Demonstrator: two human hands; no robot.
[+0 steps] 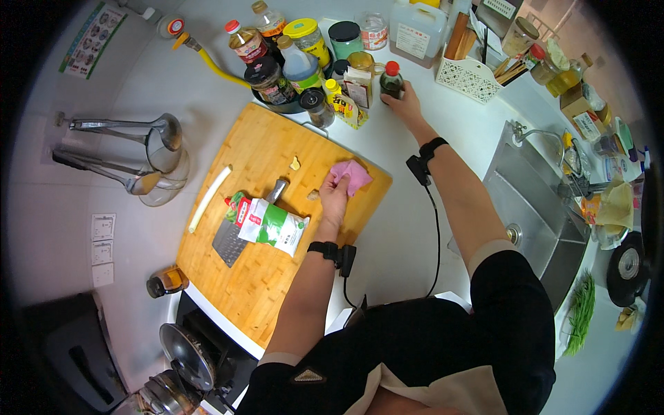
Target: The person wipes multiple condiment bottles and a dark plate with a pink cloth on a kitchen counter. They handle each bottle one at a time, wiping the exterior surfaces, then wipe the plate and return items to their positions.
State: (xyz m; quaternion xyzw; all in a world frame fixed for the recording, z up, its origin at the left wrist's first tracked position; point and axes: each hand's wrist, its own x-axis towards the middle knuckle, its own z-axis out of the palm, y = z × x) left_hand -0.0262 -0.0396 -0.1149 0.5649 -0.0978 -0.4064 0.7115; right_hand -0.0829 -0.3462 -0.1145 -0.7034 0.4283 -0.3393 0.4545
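My right hand [404,102] is closed around a small dark bottle [391,84] with a red cap, standing on the white counter beside the group of seasonings. Over the cutting board's right part, my left hand [335,197] pinches a pink cloth [353,177]. The wooden cutting board [242,297] carries a white and green packet [273,225], which lies across a cleaver [229,242]. A white scallion stalk [210,198] rests at the board's left side. Small pieces of what looks like ginger [295,163] lie near the cleaver's handle.
Several bottles and jars [304,38] crowd the counter behind the board. A white basket [467,79] holds utensils at the back. On the right is a steel sink [536,200] with a faucet [539,133]. Ladles [162,131] hang left; a lidded pan [188,356] sits lower left.
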